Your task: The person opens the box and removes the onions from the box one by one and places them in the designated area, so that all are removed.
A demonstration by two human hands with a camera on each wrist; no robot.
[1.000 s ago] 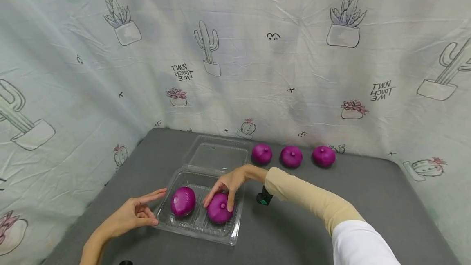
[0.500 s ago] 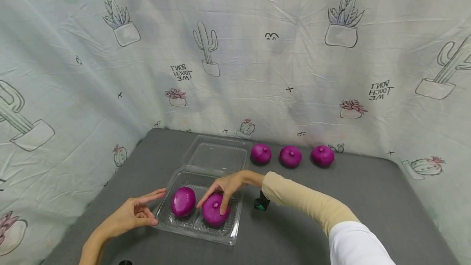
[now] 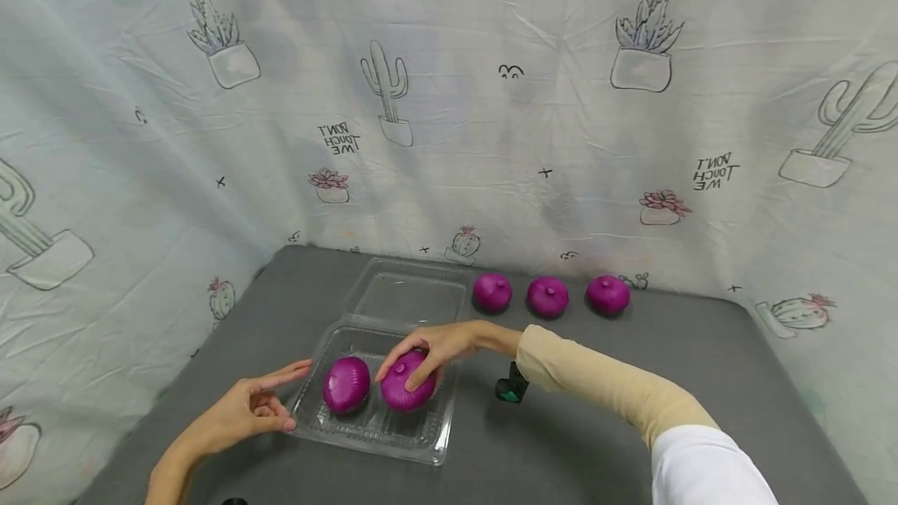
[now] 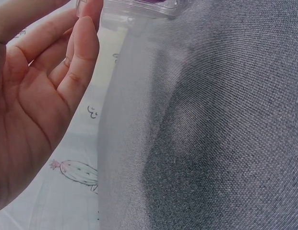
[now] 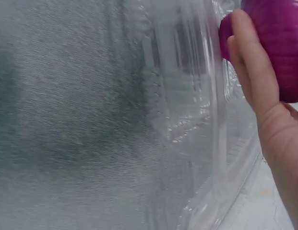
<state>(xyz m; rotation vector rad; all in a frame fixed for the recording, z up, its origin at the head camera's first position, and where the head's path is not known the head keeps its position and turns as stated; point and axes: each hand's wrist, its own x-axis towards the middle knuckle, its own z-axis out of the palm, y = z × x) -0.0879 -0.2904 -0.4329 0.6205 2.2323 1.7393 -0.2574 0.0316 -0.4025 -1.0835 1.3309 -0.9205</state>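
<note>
My right hand [image 3: 435, 351] grips a purple onion [image 3: 400, 390] over the right half of a clear hinged plastic container [image 3: 438, 443]. In the right wrist view, the fingers curve around this onion [image 5: 278, 52]. Left of it, a second purple onion [image 3: 347, 386] lies on its side inside the container's base. At the container's left edge is my left hand [image 3: 245, 411], thumb tip by the front corner and index finger extended toward the side rim. The other fingers of that hand bend loosely. In the left wrist view, the container's edge [image 4: 139, 9] reaches the fingertips.
Three more purple onions [image 3: 548, 297] stand in a row at the back of the grey table [image 3: 561, 443]. The container's lid [image 3: 410, 294] lies folded back behind its base. A cactus-print curtain [image 3: 449, 100] hangs behind and on the left.
The right hand with its onion first shifted slightly left and toward the front, then rose toward the back, turning the onion's stem. The left hand stayed at the container's edge.
</note>
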